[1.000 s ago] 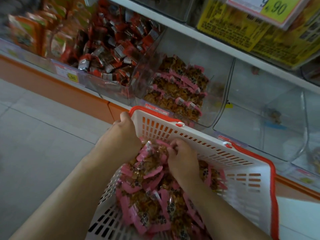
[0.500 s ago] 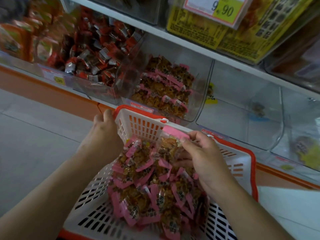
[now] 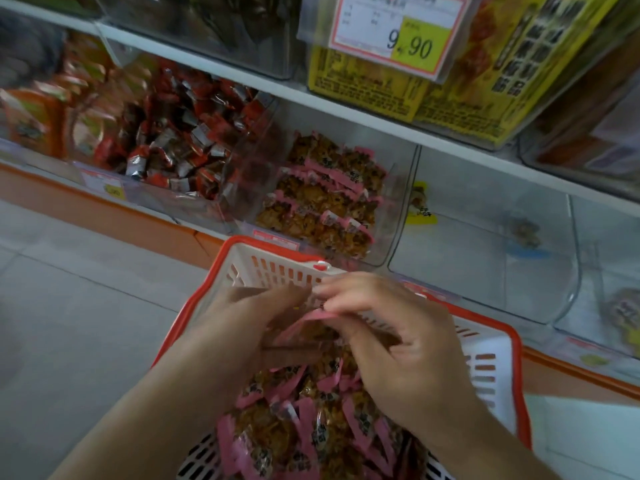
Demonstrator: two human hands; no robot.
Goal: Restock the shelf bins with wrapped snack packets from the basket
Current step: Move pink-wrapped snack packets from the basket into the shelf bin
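Both hands over the far half of the white basket (image 3: 491, 372) with the red rim; left hand (image 3: 242, 327) and right hand (image 3: 391, 341) meet above the pile of pink-edged snack packets (image 3: 298, 427); motion blur on both. Right fingers (image 3: 349, 296) curled in, thumb and forefingers pinched on the pink sealed edge of one held packet (image 3: 318, 315); its long axis runs roughly left-right, pink edge up and far, brown body hanging down toward the pile. Left fingers partly curled, tips against the same packet from the left; cannot tell whether they grip it or just touch. Rest of the packets heaped in the near-middle of the basket, axes mixed, no common direction.

Far side: clear shelf bin (image 3: 391, 237) just beyond the basket rim, part-filled with matching packets (image 3: 325, 202) lying in rough rows, long axes mostly left-right; to its left a bin of red and silver wrapped sweets (image 3: 180, 133); to its right a nearly bare clear bin (image 3: 491, 244); price tag (image 3: 398, 32) reading 9.90 on the shelf above.
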